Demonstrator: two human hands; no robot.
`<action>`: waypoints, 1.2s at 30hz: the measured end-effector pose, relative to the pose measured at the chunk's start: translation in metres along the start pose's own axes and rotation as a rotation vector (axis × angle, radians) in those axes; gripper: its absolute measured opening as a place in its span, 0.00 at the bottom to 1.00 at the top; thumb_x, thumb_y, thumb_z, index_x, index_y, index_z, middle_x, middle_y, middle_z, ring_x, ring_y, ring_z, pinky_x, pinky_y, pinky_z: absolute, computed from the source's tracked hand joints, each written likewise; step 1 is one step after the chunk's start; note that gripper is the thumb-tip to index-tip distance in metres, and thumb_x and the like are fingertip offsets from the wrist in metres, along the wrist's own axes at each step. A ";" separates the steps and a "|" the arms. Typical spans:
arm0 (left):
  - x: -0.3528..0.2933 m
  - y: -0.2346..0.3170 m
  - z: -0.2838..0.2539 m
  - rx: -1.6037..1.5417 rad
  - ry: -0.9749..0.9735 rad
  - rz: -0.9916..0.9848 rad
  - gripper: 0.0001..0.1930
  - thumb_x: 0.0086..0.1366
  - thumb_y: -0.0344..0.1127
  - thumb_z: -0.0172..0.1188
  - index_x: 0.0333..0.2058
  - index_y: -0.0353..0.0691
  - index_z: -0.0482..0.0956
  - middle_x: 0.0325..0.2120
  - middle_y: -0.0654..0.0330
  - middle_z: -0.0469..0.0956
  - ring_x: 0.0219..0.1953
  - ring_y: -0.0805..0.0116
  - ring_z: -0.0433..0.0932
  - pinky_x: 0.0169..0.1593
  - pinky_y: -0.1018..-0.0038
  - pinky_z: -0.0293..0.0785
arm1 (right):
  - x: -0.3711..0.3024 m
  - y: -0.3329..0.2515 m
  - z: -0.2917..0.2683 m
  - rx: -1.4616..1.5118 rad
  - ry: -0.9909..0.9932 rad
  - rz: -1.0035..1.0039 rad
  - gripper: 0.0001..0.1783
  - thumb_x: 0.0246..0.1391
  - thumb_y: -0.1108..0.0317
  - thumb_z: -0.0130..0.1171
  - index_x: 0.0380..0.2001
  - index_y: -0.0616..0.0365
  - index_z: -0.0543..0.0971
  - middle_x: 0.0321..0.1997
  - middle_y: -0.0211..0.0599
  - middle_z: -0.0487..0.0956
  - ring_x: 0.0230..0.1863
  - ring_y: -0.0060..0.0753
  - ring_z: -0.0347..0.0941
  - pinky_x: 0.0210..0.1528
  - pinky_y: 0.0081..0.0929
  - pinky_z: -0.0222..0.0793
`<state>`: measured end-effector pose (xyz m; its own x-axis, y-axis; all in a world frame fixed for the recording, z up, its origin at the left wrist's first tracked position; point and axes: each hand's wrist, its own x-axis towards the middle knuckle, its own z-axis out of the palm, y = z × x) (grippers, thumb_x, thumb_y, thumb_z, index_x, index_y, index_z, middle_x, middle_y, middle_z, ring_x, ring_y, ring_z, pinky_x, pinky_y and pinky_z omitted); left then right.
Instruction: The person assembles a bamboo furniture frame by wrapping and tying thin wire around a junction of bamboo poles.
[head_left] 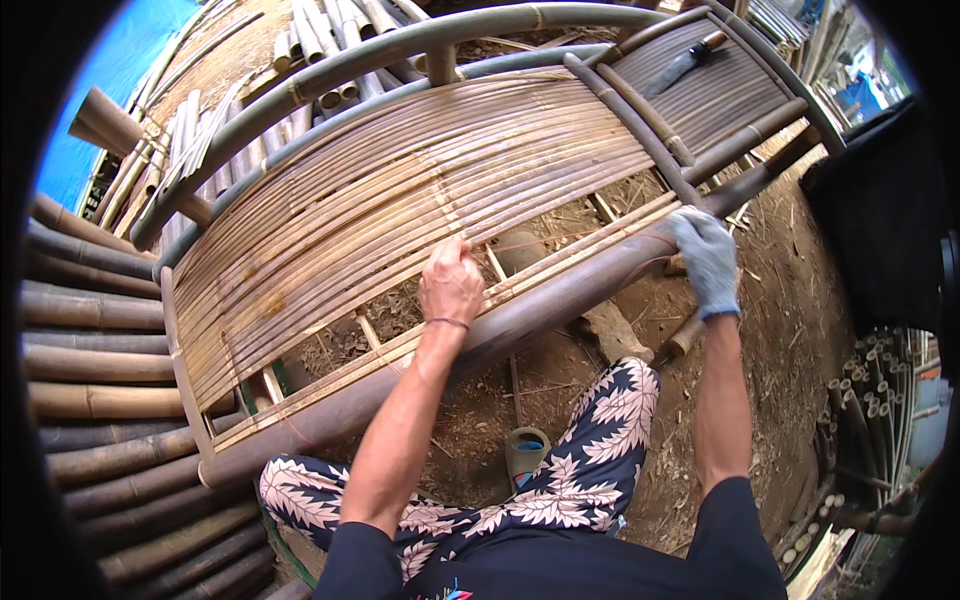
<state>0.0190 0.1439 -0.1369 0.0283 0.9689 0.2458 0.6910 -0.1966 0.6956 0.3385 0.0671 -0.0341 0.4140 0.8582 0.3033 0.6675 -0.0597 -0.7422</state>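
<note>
A long bamboo bench (480,140) lies across the view, its seat made of thin split slats lashed over crossbars. My left hand (452,285), bare with a dark band at the wrist, is closed at the front edge of the slats. From it a thin reddish cord (570,240) runs right toward my right hand (706,262), which wears a grey glove and is closed at the right end of the thick front pole (500,335). More cord curves down near that pole. What lies inside the left fingers is mostly hidden.
A knife (685,65) with a brown handle lies on the slatted section at the far right. Thick bamboo poles (100,365) are lined up on the left, with cut lengths (330,40) behind. A black cloth (880,220) hangs at the right. A sandal (526,452) stands on the dirt below.
</note>
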 end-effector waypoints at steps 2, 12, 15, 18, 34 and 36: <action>0.008 -0.003 -0.010 0.139 -0.446 -0.228 0.14 0.61 0.30 0.50 0.39 0.43 0.84 0.34 0.43 0.83 0.39 0.44 0.83 0.46 0.55 0.78 | 0.021 0.012 0.043 -0.644 -0.077 -0.236 0.14 0.58 0.62 0.54 0.29 0.59 0.83 0.28 0.41 0.81 0.30 0.36 0.81 0.34 0.36 0.76; 0.036 -0.040 0.048 -0.081 -0.772 -0.235 0.15 0.55 0.35 0.66 0.38 0.32 0.84 0.28 0.56 0.83 0.29 0.68 0.78 0.37 0.68 0.76 | 0.038 0.043 0.241 -0.247 -1.288 -0.662 0.09 0.52 0.69 0.51 0.26 0.60 0.79 0.26 0.50 0.76 0.26 0.47 0.70 0.32 0.40 0.69; 0.019 -0.041 0.001 -0.242 -0.595 -0.398 0.10 0.58 0.37 0.69 0.35 0.37 0.86 0.26 0.63 0.83 0.27 0.76 0.76 0.32 0.75 0.73 | 0.014 -0.025 0.198 -0.335 -0.888 -0.424 0.17 0.50 0.64 0.56 0.41 0.56 0.84 0.42 0.50 0.83 0.46 0.53 0.79 0.51 0.42 0.75; 0.026 -0.003 -0.032 -0.753 -0.814 -0.494 0.08 0.62 0.36 0.68 0.37 0.38 0.86 0.29 0.65 0.83 0.25 0.83 0.72 0.28 0.84 0.68 | -0.001 -0.033 0.154 0.048 -0.910 -0.483 0.21 0.49 0.62 0.67 0.47 0.56 0.82 0.48 0.47 0.81 0.52 0.49 0.76 0.58 0.39 0.70; -0.012 -0.036 0.033 0.205 -0.710 -0.135 0.21 0.71 0.51 0.48 0.41 0.44 0.86 0.32 0.47 0.84 0.37 0.49 0.82 0.44 0.58 0.70 | -0.089 0.095 -0.322 -1.240 -0.298 0.404 0.11 0.51 0.61 0.59 0.28 0.59 0.79 0.34 0.45 0.79 0.34 0.42 0.77 0.43 0.39 0.72; -0.023 0.017 0.000 0.164 -0.616 -0.203 0.22 0.72 0.51 0.45 0.42 0.48 0.86 0.35 0.47 0.84 0.41 0.45 0.81 0.50 0.55 0.65 | -0.104 0.069 -0.248 -1.225 -0.243 0.124 0.21 0.45 0.59 0.64 0.42 0.60 0.82 0.46 0.49 0.81 0.49 0.48 0.77 0.54 0.41 0.72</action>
<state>0.0306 0.1187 -0.1304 0.2597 0.9027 -0.3430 0.8255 -0.0233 0.5639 0.4951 -0.1532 0.0313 0.4771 0.8770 0.0571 0.8222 -0.4684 0.3234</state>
